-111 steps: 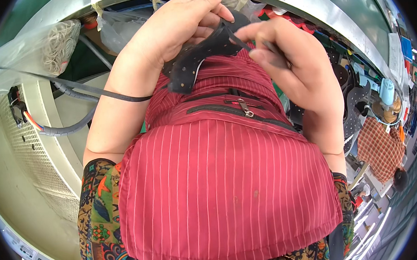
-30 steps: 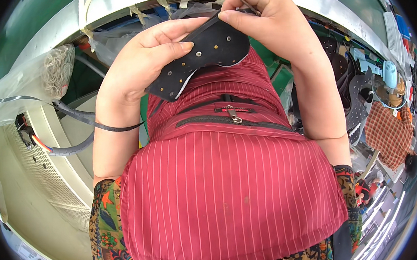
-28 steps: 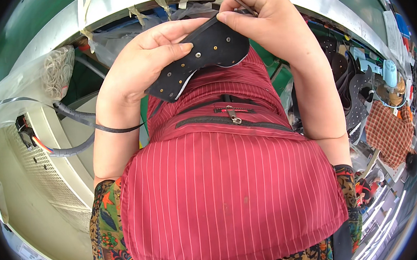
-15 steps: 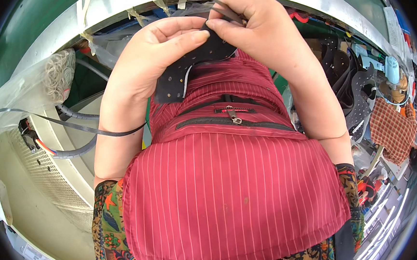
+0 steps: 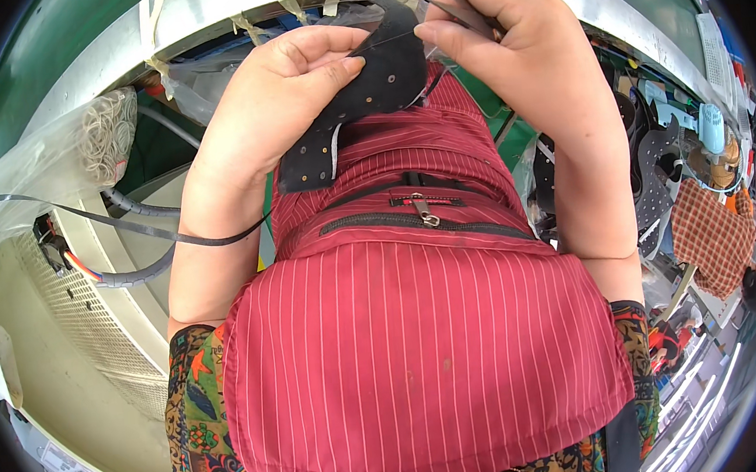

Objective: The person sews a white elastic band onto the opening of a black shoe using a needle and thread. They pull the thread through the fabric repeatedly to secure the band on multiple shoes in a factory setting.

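Observation:
My left hand point(image 5: 298, 88) is closed, pinching the edge of a black curved fabric-like piece point(image 5: 376, 87) between thumb and fingers. Small metal eyelets or studs dot that piece, and a pale edge shows along its inner curve. To its right, my right hand point(image 5: 504, 38) is closed around a thin dark pointed tool point(image 5: 460, 4), whose exact kind I cannot tell; tweezers or snips are possible. A fine thread point(image 5: 399, 38) runs from the black piece to the right thumb and fingertip. The lower end of the piece hangs above a maroon pinstriped cloth point(image 5: 421, 347) over my lap.
Clear plastic with coiled pale cords point(image 5: 110, 136) hangs at the left. A black strap point(image 5: 132, 225) crosses toward my left forearm. A metal rail point(image 5: 239, 11) spans the far side. More dotted black pieces point(image 5: 654, 173) and a checked cloth point(image 5: 713, 234) hang at the right.
My right hand has moved right, away from my left hand, drawing the thread out between them. More of the black piece's upper end now shows. My left hand has barely shifted.

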`<state>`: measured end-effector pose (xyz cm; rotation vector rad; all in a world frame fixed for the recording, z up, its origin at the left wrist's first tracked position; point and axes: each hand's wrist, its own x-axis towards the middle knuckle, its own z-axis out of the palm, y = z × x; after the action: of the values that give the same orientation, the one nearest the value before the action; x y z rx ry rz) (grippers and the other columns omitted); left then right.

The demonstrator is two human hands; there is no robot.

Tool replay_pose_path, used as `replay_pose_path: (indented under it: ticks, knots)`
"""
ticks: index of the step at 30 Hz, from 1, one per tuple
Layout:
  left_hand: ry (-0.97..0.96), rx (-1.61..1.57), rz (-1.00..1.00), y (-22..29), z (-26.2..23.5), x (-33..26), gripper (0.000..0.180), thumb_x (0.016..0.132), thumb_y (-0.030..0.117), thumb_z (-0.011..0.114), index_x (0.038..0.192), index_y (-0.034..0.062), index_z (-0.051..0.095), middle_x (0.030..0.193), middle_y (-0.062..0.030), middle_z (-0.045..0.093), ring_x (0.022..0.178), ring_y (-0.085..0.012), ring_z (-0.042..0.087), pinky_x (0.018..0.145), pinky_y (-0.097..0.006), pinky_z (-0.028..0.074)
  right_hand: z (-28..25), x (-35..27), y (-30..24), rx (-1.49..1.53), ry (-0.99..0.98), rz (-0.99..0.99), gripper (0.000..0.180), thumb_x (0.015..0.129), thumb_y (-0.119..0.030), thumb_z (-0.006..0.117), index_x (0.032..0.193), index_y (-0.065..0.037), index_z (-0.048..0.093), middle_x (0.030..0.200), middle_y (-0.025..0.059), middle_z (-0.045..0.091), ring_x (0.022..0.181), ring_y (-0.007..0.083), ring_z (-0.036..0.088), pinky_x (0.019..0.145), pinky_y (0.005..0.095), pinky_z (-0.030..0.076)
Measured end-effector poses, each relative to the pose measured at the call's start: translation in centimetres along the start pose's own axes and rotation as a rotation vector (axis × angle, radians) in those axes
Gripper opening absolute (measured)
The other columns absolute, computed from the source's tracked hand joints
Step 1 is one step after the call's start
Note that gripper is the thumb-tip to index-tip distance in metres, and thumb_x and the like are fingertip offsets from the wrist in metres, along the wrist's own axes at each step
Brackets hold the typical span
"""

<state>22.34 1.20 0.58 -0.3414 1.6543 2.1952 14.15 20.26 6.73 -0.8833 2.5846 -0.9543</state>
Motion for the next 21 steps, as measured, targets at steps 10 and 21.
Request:
replay_pose_path:
  ticks: [10, 21]
  knots:
    - [-0.032, 0.048, -0.005, 0.3, -0.2, -0.2, 0.034, 0.086, 0.002, 0.059, 0.12, -0.0013, 0.057, 0.106, -0.0078, 0.065, 0.092, -0.0099, 0.061, 0.083, -0.023, 0.048, 0.0, 0.9, 0.5, -0.007, 0.0, 0.099, 0.023, 0.077, -0.017, 0.067, 0.071, 0.004, 0.056, 0.066, 0.0198, 0.055, 0.06, 0.0334, 0.054, 0.057, 0.0371, 0.043]
    - [-0.045, 0.042, 0.037, 0.2, 0.0, -0.4, 0.033, 0.088, 0.003, 0.056, 0.121, 0.0001, 0.057, 0.107, -0.0044, 0.064, 0.095, -0.0068, 0.058, 0.085, -0.021, 0.046, 0.1, 1.1, 0.7, -0.008, -0.012, 0.087, 0.023, 0.078, -0.017, 0.066, 0.074, 0.004, 0.058, 0.069, 0.0204, 0.057, 0.066, 0.0351, 0.057, 0.06, 0.0381, 0.044]
